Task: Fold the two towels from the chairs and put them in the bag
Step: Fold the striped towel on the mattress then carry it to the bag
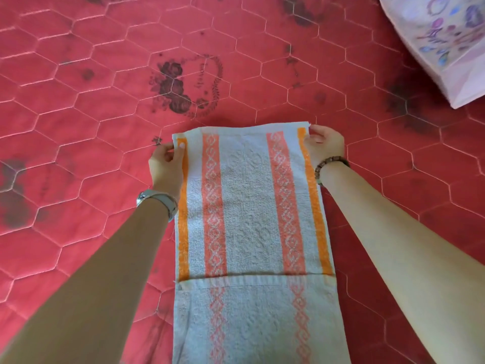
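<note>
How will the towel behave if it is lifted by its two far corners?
Probably floppy: the towel already lies folded over itself. It seems light: the left hand and right hand hold it by mere corner pinches. Its looped pile likely resists slipping.

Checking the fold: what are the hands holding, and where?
The striped towel: left hand pinches its far left corner, right hand its far right corner.

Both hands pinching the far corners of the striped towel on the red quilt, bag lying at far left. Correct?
One error: the bag lies at the far right, not the far left, as the head view shows. The rest stands: the left hand and right hand each pinch a far corner of the striped towel on the red quilt.
</note>
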Demonstrator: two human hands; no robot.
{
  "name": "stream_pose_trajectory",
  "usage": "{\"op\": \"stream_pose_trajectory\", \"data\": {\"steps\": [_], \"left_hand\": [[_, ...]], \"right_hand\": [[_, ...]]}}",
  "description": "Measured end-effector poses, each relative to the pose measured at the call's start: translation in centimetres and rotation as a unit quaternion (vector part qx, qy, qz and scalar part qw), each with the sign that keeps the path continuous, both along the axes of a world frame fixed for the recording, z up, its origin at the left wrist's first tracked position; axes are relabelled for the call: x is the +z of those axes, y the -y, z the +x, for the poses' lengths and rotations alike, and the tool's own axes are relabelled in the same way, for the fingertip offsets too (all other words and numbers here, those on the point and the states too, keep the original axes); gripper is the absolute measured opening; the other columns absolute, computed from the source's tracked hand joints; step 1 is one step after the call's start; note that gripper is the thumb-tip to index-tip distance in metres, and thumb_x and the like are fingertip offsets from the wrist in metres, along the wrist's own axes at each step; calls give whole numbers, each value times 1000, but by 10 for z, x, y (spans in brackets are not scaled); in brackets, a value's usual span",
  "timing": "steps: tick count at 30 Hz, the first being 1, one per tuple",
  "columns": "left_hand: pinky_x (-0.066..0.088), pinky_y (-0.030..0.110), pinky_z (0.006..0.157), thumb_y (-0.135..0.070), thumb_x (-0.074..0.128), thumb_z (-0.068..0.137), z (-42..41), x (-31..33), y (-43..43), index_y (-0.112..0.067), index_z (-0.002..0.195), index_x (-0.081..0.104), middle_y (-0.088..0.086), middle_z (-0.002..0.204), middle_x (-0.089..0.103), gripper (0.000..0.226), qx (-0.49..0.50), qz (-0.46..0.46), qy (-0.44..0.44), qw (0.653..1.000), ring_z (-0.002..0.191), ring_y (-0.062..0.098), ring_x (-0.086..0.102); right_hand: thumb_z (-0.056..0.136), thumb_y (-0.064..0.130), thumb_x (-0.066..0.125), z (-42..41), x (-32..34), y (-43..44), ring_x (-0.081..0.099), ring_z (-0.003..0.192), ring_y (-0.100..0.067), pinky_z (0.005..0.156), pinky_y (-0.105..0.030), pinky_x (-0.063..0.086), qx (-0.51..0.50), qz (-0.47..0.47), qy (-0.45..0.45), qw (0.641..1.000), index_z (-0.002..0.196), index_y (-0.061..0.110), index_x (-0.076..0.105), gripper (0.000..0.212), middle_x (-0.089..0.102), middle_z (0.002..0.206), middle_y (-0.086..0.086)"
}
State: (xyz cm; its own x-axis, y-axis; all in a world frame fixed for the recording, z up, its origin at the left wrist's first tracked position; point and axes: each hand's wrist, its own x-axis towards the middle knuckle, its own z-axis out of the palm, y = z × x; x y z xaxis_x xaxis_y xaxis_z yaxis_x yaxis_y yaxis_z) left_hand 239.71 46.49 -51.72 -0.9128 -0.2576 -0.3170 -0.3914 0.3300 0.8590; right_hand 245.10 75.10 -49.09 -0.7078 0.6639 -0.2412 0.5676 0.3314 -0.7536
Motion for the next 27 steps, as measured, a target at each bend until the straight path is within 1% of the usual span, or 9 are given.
{"op": "stream_pose_trajectory", "data": {"steps": [2, 3, 6, 10, 13, 16, 21, 24, 27], "left_hand": [[39, 19, 52, -28, 61, 99, 5, 8, 3, -18, 93, 62, -7, 71, 50, 11, -4, 12, -7, 1000, 59, 6, 43], [40, 22, 52, -27, 60, 99, 7, 11, 5, -23, 89, 61, -7, 71, 49, 11, -5, 14, -12, 1000, 59, 8, 42], [42, 30, 62, -21, 58, 99, 19, 25, 14, -25, 86, 58, -6, 73, 49, 13, -18, 8, -20, 1000, 63, 11, 44], [48, 36, 71, -21, 61, 98, 43, 47, 33, -24, 86, 60, -3, 73, 47, 12, -33, 7, -8, 999, 71, 18, 45], [48, 22, 65, -17, 58, 100, 76, 64, 45, -26, 86, 59, 0, 74, 57, 17, -40, 33, 0, 999, 66, 13, 53], [57, 15, 72, -14, 55, 101, 116, 68, 59, -22, 91, 59, 2, 86, 70, 14, -54, 56, 41, 996, 76, 13, 68], [56, 27, 94, -14, 61, 97, 172, 42, 85, -16, 99, 67, 2, 96, 78, 6, -79, 80, 135, 985, 96, 12, 74], [53, 30, 93, -7, 61, 96, 193, 23, 91, -12, 107, 73, 0, 88, 77, 17, -83, 75, 189, 976, 80, 13, 71], [57, 24, 84, -6, 55, 98, 202, 9, 91, -2, 110, 72, 6, 81, 66, 21, 18, 118, 225, 967, 68, 10, 62]], "right_hand": [[90, 19, 50, 6, 11, 2, 54, 66, -14, 64, -29, 38, 26, 14, 0, 1000, 77, 17, 68, 23, 60, 70, -3], [90, 20, 53, 8, 14, 1, 50, 63, -10, 64, -27, 37, 23, 16, 1, 1000, 74, 17, 68, 23, 56, 67, 2], [90, 14, 61, 22, 24, -1, 55, 86, -8, 79, -23, 46, -11, 20, -6, 1000, 101, 14, 74, 17, 63, 94, 4], [86, 12, 62, 55, 41, 3, 54, 78, -15, 72, -32, 49, -14, 10, -28, 999, 86, 26, 70, 16, 66, 90, -4], [88, 8, 58, 91, 53, 11, 65, 80, -20, 72, -38, 57, -39, -74, -25, 996, 81, 31, 68, 26, 68, 84, 0], [92, 1, 54, 132, 59, 21, 67, 77, -19, 69, -29, 59, -63, -156, -35, 985, 91, 16, 69, 21, 70, 86, -4], [89, -11, 53, 194, 31, 30, 66, 80, -15, 64, -13, 56, -71, -182, -14, 981, 95, 3, 69, 23, 68, 91, -3], [87, -10, 59, 223, 3, 30, 68, 95, -26, 71, -19, 59, -64, -204, 25, 977, 84, 16, 72, 30, 71, 101, -12], [92, -5, 49, 238, -11, 29, 67, 104, -25, 79, -26, 59, -77, -238, 86, 964, 95, 14, 74, 32, 69, 117, -12]]}}
